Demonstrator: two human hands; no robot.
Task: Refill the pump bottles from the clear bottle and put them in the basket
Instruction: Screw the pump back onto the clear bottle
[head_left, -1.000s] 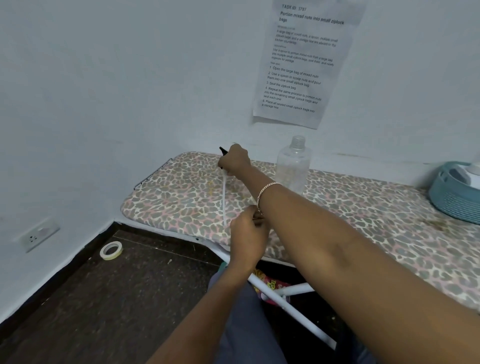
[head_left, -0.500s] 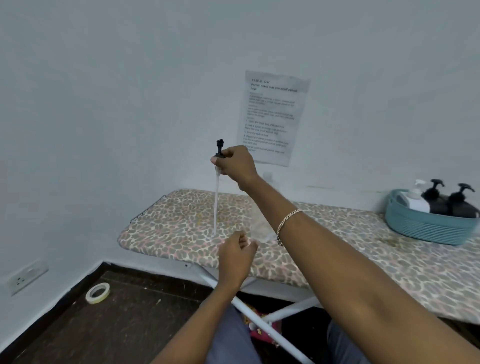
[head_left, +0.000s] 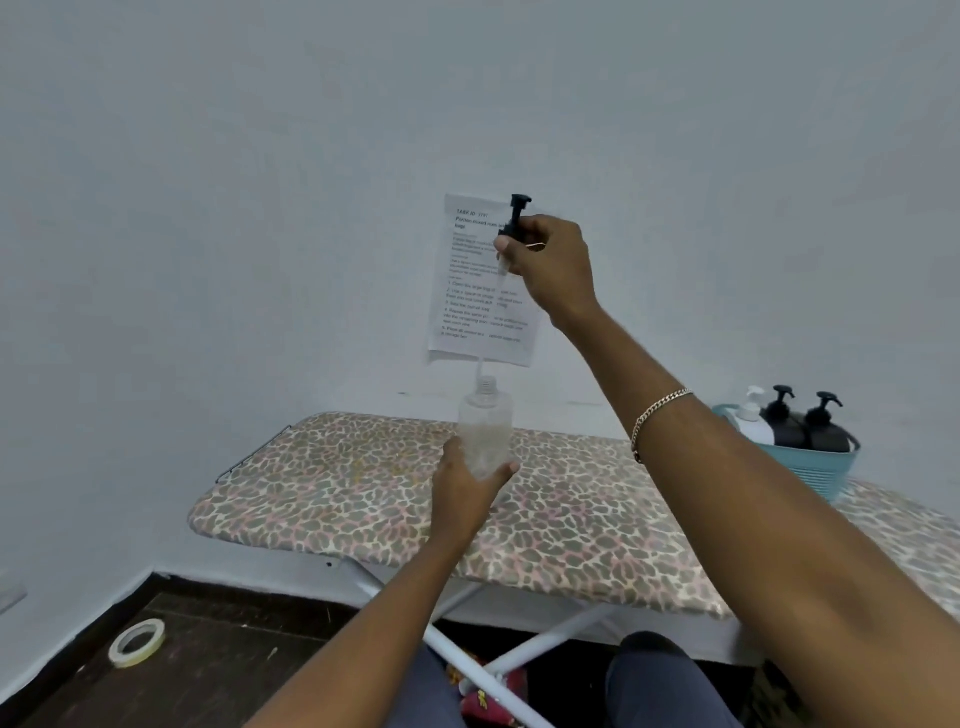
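Holding the work over the long ironing board with the leopard-print cover (head_left: 571, 499), I am keeping both arms raised. Far right on the board, the teal ribbed plastic basket (head_left: 826, 467) is already holding one white pump bottle (head_left: 750, 421) and two black pump bottles (head_left: 808, 426).

My left hand (head_left: 465, 486) is wrapped around the lower body of the clear plastic bottle with the open threaded neck (head_left: 484, 431), upright, its base hidden behind my fingers, so I cannot tell whether it is touching the board. My right hand (head_left: 550, 265) is pinched closed on the collar of the black pump head with its long clear dip tube (head_left: 517, 218), high in front of the printed paper sheet taped to the wall (head_left: 483, 317).

Judgement: the tube tip is hanging just above the neck, nearly in line. To do this well I am aiming to keep the tube vertical, steady the bottle, and lower slowly so the flexible tip is entering the mouth rather than catching the rim.

Versus half a second ago: the pump is now further right, over the bottle; my left hand, then a loose fist near the board edge, is now gripping the bottle.
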